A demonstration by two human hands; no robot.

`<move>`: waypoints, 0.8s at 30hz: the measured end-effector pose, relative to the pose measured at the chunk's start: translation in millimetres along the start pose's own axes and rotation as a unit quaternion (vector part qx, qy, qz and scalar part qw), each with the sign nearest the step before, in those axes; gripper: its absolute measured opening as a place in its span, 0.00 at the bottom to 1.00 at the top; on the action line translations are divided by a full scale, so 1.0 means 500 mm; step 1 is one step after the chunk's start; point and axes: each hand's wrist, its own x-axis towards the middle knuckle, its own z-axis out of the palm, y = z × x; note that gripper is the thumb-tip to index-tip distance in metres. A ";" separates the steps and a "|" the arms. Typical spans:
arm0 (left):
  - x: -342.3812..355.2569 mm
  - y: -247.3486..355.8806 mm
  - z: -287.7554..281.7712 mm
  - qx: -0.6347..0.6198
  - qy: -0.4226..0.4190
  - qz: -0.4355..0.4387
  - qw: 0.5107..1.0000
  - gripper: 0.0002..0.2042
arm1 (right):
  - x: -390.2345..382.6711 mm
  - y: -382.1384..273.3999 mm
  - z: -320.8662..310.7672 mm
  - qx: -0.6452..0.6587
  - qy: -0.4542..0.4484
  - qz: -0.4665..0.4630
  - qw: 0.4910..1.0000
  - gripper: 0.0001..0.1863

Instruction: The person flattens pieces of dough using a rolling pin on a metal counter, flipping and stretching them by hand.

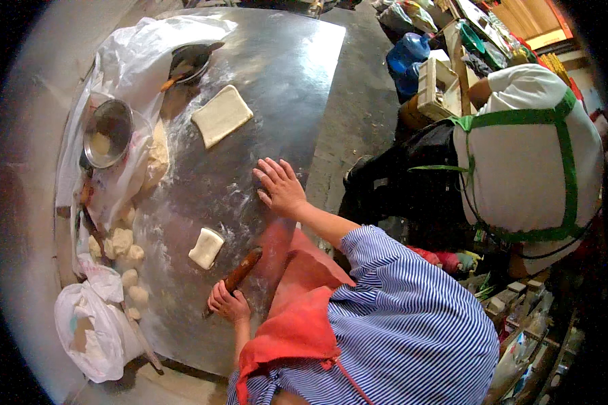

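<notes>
- Left hand: fingers curled over wooden rolling pin
- Right hand: fingers slightly spread on metal table, empty
- Metal bowl: pale lump inside
- Dark pan: contents unclear

Floured table and dough suggest a kitchen.

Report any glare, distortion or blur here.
Head view: white glare whitens the upper-right corner of the grey metal tabletop; head view: the fisheye lens leaves black corners and bends edges near the rim; head view: the brown wooden rolling pin shows no strong blur.
</notes>
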 end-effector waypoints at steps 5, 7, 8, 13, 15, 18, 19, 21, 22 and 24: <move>0.006 0.002 -0.014 -0.023 -0.007 -0.024 0.999 0.26 | 0.018 0.001 0.009 0.026 -0.014 -0.010 1.000 0.34; 0.017 0.006 -0.028 -0.048 -0.109 -0.090 0.989 0.27 | 0.027 -0.012 -0.016 0.041 -0.041 -0.009 0.998 0.34; 0.009 -0.003 -0.030 -0.047 -0.120 -0.094 0.987 0.25 | 0.029 -0.023 -0.019 0.043 -0.051 -0.004 0.998 0.34; 0.009 -0.012 -0.030 -0.059 -0.048 -0.056 0.995 0.29 | 0.011 -0.002 0.036 -0.034 0.025 -0.040 0.998 0.32; 0.017 -0.007 -0.030 -0.063 -0.053 -0.052 0.995 0.30 | 0.014 -0.006 0.030 -0.042 0.021 -0.048 0.998 0.31; 0.049 -0.010 -0.054 -0.058 -0.088 -0.052 0.993 0.30 | 0.036 -0.045 0.007 -0.001 -0.008 -0.026 1.000 0.27; 0.067 -0.016 -0.066 -0.067 -0.104 -0.051 0.991 0.29 | 0.054 -0.076 -0.009 0.030 -0.063 -0.006 0.998 0.26; 0.115 -0.031 -0.089 -0.065 -0.097 -0.041 0.992 0.27 | 0.066 -0.150 -0.007 0.098 -0.067 -0.058 0.991 0.22; 0.141 -0.036 -0.101 -0.061 -0.098 -0.053 0.992 0.28 | 0.071 -0.189 -0.006 0.111 -0.067 -0.118 0.984 0.23; 0.176 -0.043 -0.111 -0.055 -0.103 -0.083 0.990 0.28 | 0.082 -0.281 -0.018 0.095 -0.069 -0.196 0.973 0.24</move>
